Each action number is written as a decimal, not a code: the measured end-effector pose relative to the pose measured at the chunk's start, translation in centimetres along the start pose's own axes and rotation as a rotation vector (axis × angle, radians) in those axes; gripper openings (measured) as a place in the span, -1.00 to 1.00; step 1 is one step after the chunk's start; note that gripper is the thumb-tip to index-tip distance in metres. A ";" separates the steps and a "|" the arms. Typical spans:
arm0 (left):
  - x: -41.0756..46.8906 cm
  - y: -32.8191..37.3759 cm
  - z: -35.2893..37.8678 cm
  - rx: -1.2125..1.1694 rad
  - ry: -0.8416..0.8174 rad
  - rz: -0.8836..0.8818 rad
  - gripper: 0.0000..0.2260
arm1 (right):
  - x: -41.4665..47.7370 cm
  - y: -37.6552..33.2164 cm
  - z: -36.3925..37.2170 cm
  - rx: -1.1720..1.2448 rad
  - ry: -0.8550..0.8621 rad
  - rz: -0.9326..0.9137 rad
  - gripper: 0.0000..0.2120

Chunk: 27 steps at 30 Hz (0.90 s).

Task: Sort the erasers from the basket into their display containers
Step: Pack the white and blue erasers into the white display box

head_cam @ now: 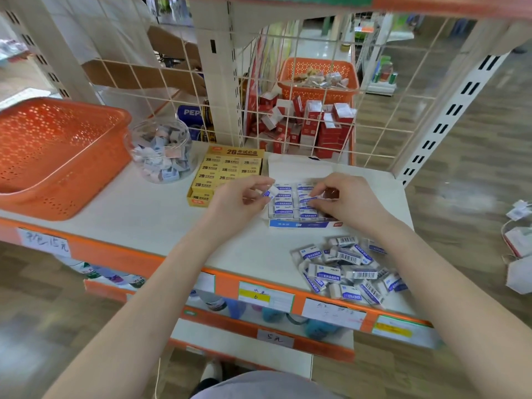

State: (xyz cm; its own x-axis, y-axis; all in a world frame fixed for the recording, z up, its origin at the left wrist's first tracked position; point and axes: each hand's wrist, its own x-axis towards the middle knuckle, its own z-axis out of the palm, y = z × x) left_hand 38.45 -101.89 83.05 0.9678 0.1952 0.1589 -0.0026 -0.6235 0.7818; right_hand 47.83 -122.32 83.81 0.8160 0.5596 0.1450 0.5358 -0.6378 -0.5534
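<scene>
The left hand pinches a blue-and-white eraser just beside the display box; the right hand pinches a boxed eraser; loose erasers lie at five o'clock from the box.

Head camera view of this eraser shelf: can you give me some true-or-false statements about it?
1. The left hand pinches a single eraser. True.
2. The yellow box stands right of the white box. False: it stands to its left.
3. Loose erasers lie piled at the front right of the shelf. True.
4. The right hand hangs idle off the shelf. False: its fingers pinch a boxed eraser in the white box.
</scene>
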 end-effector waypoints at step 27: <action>-0.1 -0.5 0.2 -0.019 0.011 -0.005 -0.73 | 0.0 -0.1 0.2 -0.148 -0.103 -0.085 -0.91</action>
State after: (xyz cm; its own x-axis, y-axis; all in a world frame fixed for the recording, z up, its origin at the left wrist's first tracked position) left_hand 38.37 -101.76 82.52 0.9649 0.2068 0.1617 -0.0028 -0.6079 0.7940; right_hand 47.72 -122.18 83.69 0.7438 0.6613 0.0969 0.6341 -0.6524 -0.4152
